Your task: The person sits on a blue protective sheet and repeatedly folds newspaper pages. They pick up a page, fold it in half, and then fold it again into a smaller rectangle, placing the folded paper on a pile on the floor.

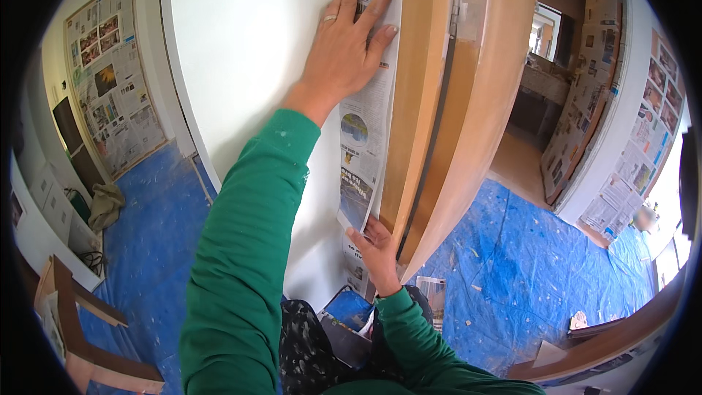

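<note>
My left hand (348, 46) presses flat, fingers spread, on the upper end of a folded newspaper strip (356, 115), which lies upright along the white wall (247, 27) beside a wooden door frame (417, 93). Near the strip's lower end my right hand (378, 247) pinches its edge between thumb and fingers. More newspaper shows on the wall below that hand. A metal hinge (455, 5) joins the frame and the wooden door (477, 137). Between my knees stands a dark container (345, 337) with something blue in it.
Blue plastic sheeting (482, 252) covers the floor on both sides. A newspaper piece (433, 296) lies beside my knee. Newspaper-covered panels (112, 82) stand left and right. Wooden frame parts (104, 362) are at lower left, near a crumpled cloth (106, 206).
</note>
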Motion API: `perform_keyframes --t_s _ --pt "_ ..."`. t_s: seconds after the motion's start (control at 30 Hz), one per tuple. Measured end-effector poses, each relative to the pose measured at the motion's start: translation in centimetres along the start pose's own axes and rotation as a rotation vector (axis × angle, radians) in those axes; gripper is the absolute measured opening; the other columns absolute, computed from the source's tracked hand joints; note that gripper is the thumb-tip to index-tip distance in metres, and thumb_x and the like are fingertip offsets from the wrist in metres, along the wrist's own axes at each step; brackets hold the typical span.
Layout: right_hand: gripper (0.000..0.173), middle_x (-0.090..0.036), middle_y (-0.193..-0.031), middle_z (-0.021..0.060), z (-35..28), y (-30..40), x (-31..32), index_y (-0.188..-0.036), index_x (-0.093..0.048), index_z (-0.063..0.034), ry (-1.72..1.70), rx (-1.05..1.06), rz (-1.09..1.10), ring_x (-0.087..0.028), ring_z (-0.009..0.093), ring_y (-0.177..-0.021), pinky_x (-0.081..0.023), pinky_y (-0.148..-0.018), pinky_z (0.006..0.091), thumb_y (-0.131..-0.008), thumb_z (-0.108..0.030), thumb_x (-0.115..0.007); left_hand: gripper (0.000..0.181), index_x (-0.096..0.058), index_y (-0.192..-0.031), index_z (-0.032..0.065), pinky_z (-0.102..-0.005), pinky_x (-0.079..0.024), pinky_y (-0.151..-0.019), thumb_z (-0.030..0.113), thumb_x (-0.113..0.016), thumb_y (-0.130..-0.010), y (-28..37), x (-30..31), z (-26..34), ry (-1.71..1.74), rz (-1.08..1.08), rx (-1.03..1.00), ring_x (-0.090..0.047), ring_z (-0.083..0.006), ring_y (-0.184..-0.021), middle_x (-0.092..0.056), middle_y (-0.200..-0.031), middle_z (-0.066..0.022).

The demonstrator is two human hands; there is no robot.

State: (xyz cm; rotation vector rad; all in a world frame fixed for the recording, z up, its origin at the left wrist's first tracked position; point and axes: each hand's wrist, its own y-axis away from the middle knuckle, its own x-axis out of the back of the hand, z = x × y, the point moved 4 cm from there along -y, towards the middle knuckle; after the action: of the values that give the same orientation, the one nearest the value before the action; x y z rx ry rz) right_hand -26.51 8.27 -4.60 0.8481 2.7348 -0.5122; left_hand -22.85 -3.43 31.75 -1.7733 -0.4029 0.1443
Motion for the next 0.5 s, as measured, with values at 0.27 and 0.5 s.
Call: perform_keyframes --t_s 0.27,0.5 --pt "0.040 -0.077 -0.104 0.0164 -9.8 -4.9 -2.3 -0.129 -0.064 0.0092 0.420 0.242 0.061 -0.073 0.016 -0.089 -0.058 -0.081 0.0292 -0.094 -0.009 -0.073 0.055 -0.047 -0.156 0.0212 -0.0507 -0.039 -0.116 0.040 -0.056 -0.105 0.0 1.3 0.0 0.109 -0.024 0.047 -0.044 -0.0475 -0.141 -0.038 -0.161 -0.0262" --pt "0.029 -0.078 -0.093 0.0145 -10.5 -5.7 -2.1 -0.119 -0.071 0.0077 0.372 0.247 0.110 -0.071 0.014 -0.077 -0.056 -0.072 0.0285 -0.095 -0.009 -0.071 0.044 -0.059 -0.137 0.0008 -0.0468 -0.045 -0.111 0.022 -0.066 -0.099 6.6 5.0 3.2 0.237 0.120 0.279 -0.056 -0.0402 -0.133 -0.057 -0.145 -0.0231"
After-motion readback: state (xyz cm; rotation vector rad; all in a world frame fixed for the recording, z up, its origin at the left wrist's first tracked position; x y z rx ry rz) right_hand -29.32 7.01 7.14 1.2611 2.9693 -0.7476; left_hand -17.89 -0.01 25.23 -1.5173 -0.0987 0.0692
